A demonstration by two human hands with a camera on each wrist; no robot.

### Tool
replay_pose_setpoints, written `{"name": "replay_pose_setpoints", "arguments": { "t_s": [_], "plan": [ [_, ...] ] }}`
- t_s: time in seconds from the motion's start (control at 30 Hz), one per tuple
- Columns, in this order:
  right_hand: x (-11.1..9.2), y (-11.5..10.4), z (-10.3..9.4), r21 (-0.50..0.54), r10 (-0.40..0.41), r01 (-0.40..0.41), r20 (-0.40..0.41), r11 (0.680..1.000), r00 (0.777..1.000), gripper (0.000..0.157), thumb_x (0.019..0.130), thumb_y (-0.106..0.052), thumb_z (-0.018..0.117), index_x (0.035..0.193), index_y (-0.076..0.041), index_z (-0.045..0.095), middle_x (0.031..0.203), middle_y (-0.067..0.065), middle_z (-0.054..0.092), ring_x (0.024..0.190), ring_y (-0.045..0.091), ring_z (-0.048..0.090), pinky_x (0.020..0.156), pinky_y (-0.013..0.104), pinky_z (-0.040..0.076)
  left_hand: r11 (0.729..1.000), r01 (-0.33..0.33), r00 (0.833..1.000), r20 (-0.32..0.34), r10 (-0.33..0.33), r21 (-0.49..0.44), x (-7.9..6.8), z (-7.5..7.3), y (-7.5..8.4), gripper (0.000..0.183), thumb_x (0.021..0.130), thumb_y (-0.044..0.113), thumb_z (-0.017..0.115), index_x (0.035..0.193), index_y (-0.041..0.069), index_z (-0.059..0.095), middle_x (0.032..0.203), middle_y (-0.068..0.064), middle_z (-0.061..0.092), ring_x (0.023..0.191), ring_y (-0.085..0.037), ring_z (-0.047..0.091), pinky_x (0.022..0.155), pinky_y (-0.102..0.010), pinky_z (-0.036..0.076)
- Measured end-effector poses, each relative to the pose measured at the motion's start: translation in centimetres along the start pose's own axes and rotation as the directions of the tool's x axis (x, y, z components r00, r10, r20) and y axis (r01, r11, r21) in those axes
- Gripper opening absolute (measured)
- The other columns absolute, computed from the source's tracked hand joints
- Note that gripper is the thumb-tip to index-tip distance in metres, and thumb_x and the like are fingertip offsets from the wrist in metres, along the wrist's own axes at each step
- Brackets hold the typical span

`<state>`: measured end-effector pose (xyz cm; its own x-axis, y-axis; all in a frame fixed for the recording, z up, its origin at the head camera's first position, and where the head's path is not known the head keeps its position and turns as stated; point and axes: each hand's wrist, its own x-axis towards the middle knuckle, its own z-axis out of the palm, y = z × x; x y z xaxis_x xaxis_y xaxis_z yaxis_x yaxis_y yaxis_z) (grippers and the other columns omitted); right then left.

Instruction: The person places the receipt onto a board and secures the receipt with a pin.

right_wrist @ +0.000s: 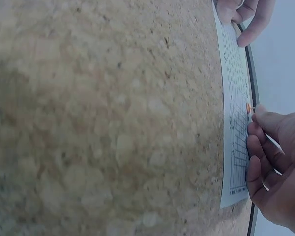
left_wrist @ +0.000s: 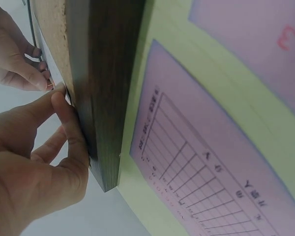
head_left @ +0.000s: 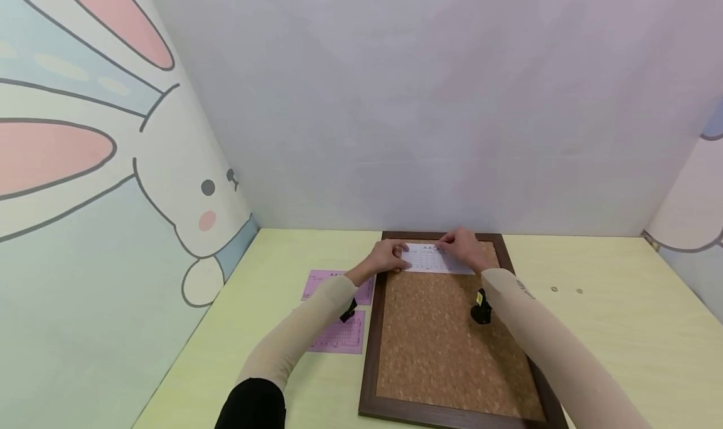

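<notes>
We see the white sheet (head_left: 432,259) lying flat on the board (head_left: 452,341), near its far end, with the left hand (head_left: 386,256) at the sheet's left edge, thumb and forefinger spread, seemingly pressing it down. The right hand (head_left: 465,250) pinches what looks like a small orange pin (right_wrist: 248,107) by the sheet's far edge; whether the pin has gone into the board we cannot tell. So we judge this sheet placed but its fixing unfinished, as we make out no other pin in it. Two pink sheets (head_left: 346,337) lie off the board, on the table (head_left: 621,335) to its left; their share, we reckon, is all left. Right of the board rest two small rings (head_left: 554,289).
</notes>
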<state>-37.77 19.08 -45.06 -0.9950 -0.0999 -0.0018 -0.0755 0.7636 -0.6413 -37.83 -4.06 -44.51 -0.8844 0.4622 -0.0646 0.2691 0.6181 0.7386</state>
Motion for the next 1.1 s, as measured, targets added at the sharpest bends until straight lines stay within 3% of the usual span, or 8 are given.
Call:
{"name": "replay_pose_setpoints", "arguments": {
  "t_s": [0.4, 0.67, 0.97, 1.1],
  "plan": [
    [0.2, -0.2, -0.3, -0.096, -0.03, 0.036, 0.057, 0.995, 0.998, 0.023, 0.1, -0.019, 0.066, 0.103, 0.001, 0.078, 0.097, 0.014, 0.076, 0.079, 0.018, 0.062, 0.071, 0.032, 0.049, 1.0, -0.008, 1.0, -0.01, 0.009, 0.008, 0.1, 0.3, 0.4, 0.038, 0.089, 0.007, 0.078, 0.122, -0.005, 0.065, 0.069, 0.0, 0.053, 0.05, -0.004, 0.051, 0.057, -0.016, 0.041],
    [-0.5, 0.0, -0.8, -0.02, -0.1, 0.104, 0.123, 0.994, 0.987, 0.02, 0.1, -0.017, 0.067, 0.103, -0.001, 0.077, 0.1, 0.013, 0.074, 0.083, 0.019, 0.054, 0.074, 0.031, 0.043, 0.999, -0.01, 1.0, -0.027, 0.011, 0.042, 0.1, 0.3, 0.7, 0.035, 0.089, 0.008, 0.078, 0.12, -0.003, 0.067, 0.068, 0.001, 0.053, 0.051, -0.004, 0.051, 0.057, -0.016, 0.039],
    [-0.7, 1.0, -0.7, -0.068, -0.146, 0.149, 0.049, 0.986, 0.988, 0.014, 0.097, -0.011, 0.069, 0.1, 0.0, 0.078, 0.098, 0.015, 0.074, 0.085, 0.021, 0.059, 0.076, 0.036, 0.049, 0.999, -0.011, 1.0, -0.015, 0.012, 0.037, 0.0, 0.2, 0.6, 0.038, 0.09, 0.007, 0.077, 0.123, -0.005, 0.065, 0.068, 0.0, 0.053, 0.052, -0.005, 0.052, 0.056, -0.016, 0.04],
    [-0.8, 0.8, -0.6, -0.097, -0.195, 0.201, 0.07, 0.975, 0.978, 0.014, 0.096, -0.007, 0.07, 0.103, 0.001, 0.078, 0.1, 0.016, 0.075, 0.087, 0.022, 0.064, 0.079, 0.04, 0.054, 0.999, -0.004, 1.0, -0.018, 0.005, 0.042, -0.3, 0.2, 0.0, 0.036, 0.09, 0.008, 0.077, 0.122, -0.004, 0.066, 0.066, 0.001, 0.052, 0.051, -0.005, 0.051, 0.057, -0.016, 0.04]
  ]
}}
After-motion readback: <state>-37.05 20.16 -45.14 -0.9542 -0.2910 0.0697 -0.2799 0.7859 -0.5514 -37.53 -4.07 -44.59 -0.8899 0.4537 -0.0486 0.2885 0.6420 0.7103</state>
